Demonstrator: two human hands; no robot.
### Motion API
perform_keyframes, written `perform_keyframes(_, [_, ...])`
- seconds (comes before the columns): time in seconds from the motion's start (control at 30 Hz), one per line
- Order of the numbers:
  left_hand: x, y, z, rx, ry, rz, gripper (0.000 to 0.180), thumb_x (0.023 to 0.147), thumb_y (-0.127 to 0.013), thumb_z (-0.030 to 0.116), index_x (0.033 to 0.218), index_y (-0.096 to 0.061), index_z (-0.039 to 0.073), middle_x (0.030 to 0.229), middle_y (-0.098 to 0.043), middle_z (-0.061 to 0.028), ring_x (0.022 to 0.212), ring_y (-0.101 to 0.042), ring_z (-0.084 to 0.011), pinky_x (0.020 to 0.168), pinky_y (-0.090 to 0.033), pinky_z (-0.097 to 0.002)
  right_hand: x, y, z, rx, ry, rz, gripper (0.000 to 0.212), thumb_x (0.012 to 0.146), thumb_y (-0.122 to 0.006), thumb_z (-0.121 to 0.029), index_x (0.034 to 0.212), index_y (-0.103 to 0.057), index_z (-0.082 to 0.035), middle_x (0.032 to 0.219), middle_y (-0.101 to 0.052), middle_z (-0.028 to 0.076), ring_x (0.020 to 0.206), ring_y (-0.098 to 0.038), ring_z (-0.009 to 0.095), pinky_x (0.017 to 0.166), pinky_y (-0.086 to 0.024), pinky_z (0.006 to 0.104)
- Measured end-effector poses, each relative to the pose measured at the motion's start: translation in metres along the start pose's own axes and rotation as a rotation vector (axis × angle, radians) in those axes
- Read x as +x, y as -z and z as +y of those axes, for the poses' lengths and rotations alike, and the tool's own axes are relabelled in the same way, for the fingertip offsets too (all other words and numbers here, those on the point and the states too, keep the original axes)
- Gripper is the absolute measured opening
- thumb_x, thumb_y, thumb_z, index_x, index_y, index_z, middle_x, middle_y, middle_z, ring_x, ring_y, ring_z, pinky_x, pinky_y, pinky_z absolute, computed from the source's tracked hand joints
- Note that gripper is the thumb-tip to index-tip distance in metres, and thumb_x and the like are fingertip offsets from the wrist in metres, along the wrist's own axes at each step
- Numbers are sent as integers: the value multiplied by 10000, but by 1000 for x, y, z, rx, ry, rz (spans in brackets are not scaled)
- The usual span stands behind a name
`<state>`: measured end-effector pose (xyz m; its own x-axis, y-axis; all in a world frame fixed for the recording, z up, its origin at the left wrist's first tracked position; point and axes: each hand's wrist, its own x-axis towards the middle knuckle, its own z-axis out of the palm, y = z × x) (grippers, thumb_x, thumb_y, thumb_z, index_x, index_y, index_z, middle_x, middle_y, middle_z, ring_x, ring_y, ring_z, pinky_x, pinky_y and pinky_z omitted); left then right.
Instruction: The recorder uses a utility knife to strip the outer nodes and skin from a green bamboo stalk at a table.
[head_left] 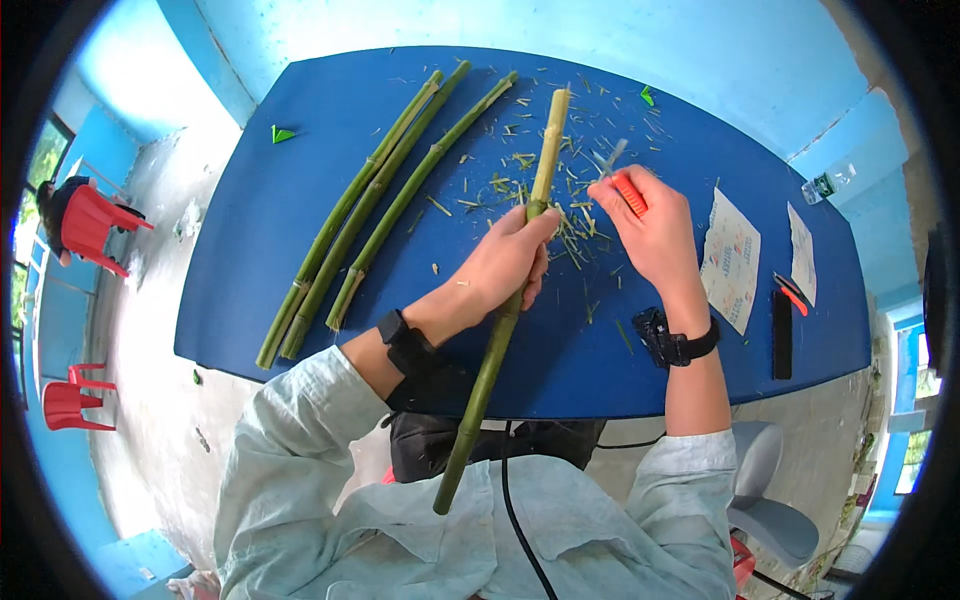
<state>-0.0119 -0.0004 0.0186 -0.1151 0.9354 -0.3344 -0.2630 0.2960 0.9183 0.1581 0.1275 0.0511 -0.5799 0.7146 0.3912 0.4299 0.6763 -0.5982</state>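
Blue table [300, 200], four stalks [380, 190] (one held)

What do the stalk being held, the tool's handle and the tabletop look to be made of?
Stalk in the left hand: fibrous plant cane, likely bamboo; green jointed skin, pale where stripped. Knife in the right hand: orange handle, probably plastic; grey metal-looking blade. Table: smooth matte blue, perhaps laminate or paint.

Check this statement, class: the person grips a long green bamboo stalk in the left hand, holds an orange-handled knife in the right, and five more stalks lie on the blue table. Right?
Not quite. The head view shows three spare green bamboo stalks on the blue table, not five. The left hand does grip the long green bamboo stalk, and the right hand the orange-handled knife.
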Motion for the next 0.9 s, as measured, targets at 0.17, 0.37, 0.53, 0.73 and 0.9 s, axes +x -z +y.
perform_keyframes(0.17, [1, 2, -5, -64, -13, -3, 268, 1159, -504, 343, 1135, -519, 76, 727, -523, -45, 554, -559, -177, 520, -481, -350, 0, 4, 2, -193, -83, -82, 417, 1063, -734, -435, 982, -718, -26, 747, -685, 197, 669, -704, 349, 604, -495, 406])
perform_keyframes(0.37, [1, 1, -7, -72, -45, 5, 273, 1163, -492, 336, 1156, -520, 65, 745, -523, -51, 555, -548, -185, 528, -476, -357, -5, 1, 11, 24, -13, -177, 402, 1088, -677, -432, 986, -732, -48, 705, -662, 156, 621, -664, 353, 580, -470, 430])
perform_keyframes(0.53, [2, 1, -8, -54, -49, -7, 266, 1170, -479, 332, 1154, -510, 68, 749, -514, -46, 554, -538, -182, 530, -472, -354, -9, 0, -1, -28, 29, -281, 367, 1075, -701, -418, 983, -733, -65, 708, -662, 153, 616, -656, 347, 574, -467, 423])
perform_keyframes(0.73, [2, 1, -10, -83, -54, -6, 265, 1176, -451, 339, 1085, -477, 91, 743, -501, -42, 549, -518, -171, 513, -441, -349, -10, -9, 1, -65, 88, -219, 363, 1060, -718, -449, 994, -719, -93, 739, -690, 164, 688, -705, 388, 591, -505, 465])
perform_keyframes(0.9, [5, 5, -12, -127, -40, -24, 279, 1182, -427, 350, 1058, -459, 102, 725, -484, -39, 535, -507, -164, 501, -433, -348, -7, -15, -2, -249, 69, -115, 355, 1064, -697, -489, 1032, -710, -136, 784, -737, 151, 777, -745, 422, 624, -545, 496])
